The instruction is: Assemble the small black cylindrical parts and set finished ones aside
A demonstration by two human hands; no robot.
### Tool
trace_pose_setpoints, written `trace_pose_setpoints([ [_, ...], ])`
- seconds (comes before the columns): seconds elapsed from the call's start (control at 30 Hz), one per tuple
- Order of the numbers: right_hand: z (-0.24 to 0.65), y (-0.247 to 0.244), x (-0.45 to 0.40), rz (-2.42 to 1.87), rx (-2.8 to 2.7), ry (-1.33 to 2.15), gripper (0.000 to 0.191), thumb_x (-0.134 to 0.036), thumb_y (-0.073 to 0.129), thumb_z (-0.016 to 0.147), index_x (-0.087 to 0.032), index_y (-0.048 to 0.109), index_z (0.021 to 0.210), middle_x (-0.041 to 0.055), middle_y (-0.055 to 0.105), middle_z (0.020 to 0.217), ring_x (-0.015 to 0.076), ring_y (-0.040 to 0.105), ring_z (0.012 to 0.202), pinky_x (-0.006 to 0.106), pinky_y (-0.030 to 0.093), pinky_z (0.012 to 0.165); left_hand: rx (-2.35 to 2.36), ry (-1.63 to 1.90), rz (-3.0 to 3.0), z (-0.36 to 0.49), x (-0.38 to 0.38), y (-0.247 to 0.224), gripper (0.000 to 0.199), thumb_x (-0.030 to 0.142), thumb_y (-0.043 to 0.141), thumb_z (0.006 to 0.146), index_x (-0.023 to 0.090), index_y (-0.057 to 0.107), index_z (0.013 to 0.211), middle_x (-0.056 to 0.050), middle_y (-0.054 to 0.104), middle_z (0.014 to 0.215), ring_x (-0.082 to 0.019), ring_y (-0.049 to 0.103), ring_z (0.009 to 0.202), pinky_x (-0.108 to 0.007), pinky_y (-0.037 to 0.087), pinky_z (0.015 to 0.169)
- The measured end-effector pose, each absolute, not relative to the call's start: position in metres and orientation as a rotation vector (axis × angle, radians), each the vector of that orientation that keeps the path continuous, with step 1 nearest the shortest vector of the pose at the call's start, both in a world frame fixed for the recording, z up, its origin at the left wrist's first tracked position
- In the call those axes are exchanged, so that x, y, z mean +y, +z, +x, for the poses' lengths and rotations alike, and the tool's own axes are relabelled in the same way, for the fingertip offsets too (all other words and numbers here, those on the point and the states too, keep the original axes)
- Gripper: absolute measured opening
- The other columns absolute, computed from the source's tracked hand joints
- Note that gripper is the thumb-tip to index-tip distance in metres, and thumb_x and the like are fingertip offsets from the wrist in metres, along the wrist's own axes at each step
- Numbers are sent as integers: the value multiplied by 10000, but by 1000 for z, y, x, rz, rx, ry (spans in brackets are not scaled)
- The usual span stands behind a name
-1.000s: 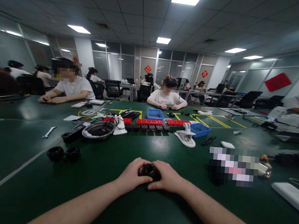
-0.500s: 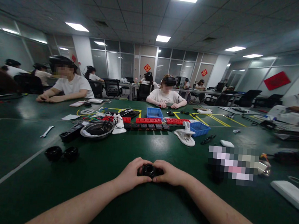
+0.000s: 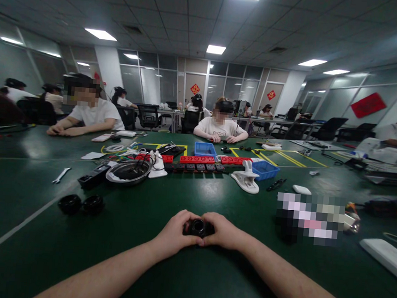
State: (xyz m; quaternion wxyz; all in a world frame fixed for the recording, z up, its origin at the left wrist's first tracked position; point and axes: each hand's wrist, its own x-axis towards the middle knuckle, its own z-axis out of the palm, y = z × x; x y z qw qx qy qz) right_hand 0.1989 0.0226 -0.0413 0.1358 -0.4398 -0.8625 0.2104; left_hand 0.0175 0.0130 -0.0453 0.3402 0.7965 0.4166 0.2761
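Observation:
Between my hands, close above or on the green table, is a small black round part (image 3: 198,226) with a ring-shaped opening facing me; its exact kind I cannot make out. My left hand (image 3: 176,229) curls around its left side, thumb along the lower edge. From the right, my right hand (image 3: 223,231) grips it, fingers bent over the top and the thumb beneath. The two thumbs nearly meet below the part. Much of its body is hidden by the fingers. Farther left, two black cup-like round parts (image 3: 81,204) stand side by side on the table.
Ahead lie a metal bowl (image 3: 128,172) with a black cable, red socket strips (image 3: 197,160), blue trays (image 3: 264,171) and a white clip base (image 3: 245,177). A wrench (image 3: 61,175) is at left, a white bar (image 3: 387,258) at right. Co-workers sit across the table.
My right hand has shifted slightly, its thumb now lower and closer to the left thumb. The black part stays between both hands; the view has moved very little.

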Motion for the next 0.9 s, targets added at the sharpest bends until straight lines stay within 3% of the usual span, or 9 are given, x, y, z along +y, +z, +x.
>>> trace_pose_setpoints([
  [0.13,189,-45,17,-1393,-2523,353,485,-574,599,524,-155,538,762,29,537,740,166,471,671,246,319,556,1177,747,2019,22,8,-46,376,302,683,554,173,522,867,-4,466,827,-141,452,697,-226,363,585],
  [0.3,181,-52,11,-1520,-2488,164,489,-587,556,564,-151,542,785,62,542,759,199,486,710,289,345,618,1236,772,1998,24,5,-43,348,280,666,570,169,512,862,-9,465,837,-144,460,702,-233,369,594],
  [0.47,190,-43,12,-1368,-2518,358,603,-622,581,506,-162,522,892,57,528,832,197,476,743,289,360,630,1149,736,2087,19,9,-42,368,329,663,576,182,528,885,5,459,799,-131,439,670,-218,343,568],
  [0.67,205,-30,19,-1123,-2597,701,400,-417,633,605,-187,548,922,16,521,839,173,456,805,267,354,692,1070,707,2143,16,12,-43,405,366,649,593,198,531,942,3,463,799,-129,434,667,-219,335,572],
  [0.9,206,-29,22,-1053,-2592,758,325,-331,619,648,-178,559,929,7,532,817,161,458,784,263,345,700,1060,696,2131,17,12,-43,422,339,644,607,216,512,989,2,466,836,-127,444,677,-222,342,587],
])
